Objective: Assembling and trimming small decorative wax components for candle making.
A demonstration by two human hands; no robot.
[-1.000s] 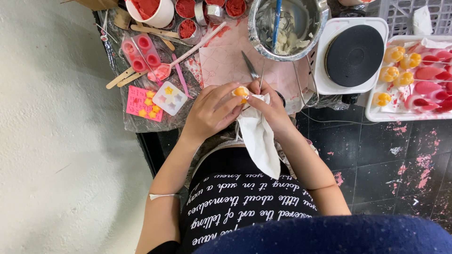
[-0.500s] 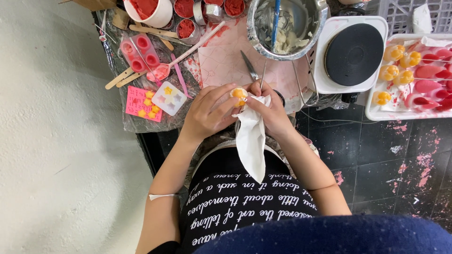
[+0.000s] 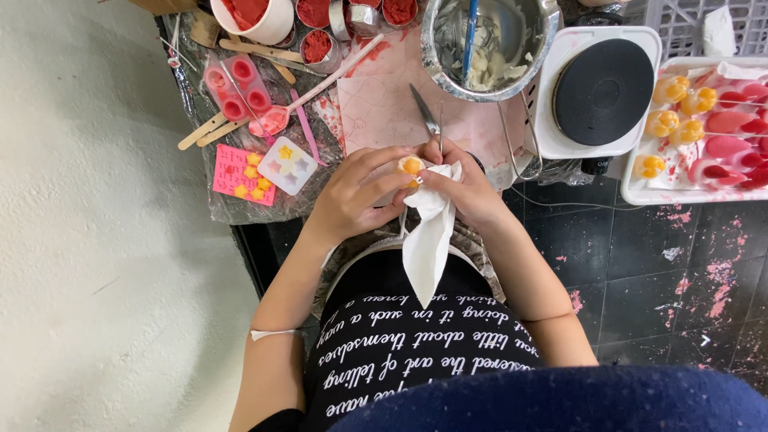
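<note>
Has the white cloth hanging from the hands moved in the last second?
Hardly. The white cloth still hangs from the right hand, just below the metal bowl, against the small yellow piece that the left hand holds.

Single head view, steep top-down from above the person's lap. Close to both hands (image 3: 416, 188); worktable (image 3: 376, 104) along top edge, tiled floor (image 3: 640, 272) at right.

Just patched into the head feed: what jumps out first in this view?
At centre, the left hand and right hand pinch a small yellow piece against a white cloth that hangs toward the lap. Above stands a metal pot, and at far right a tray of yellow and pink pieces.
</note>
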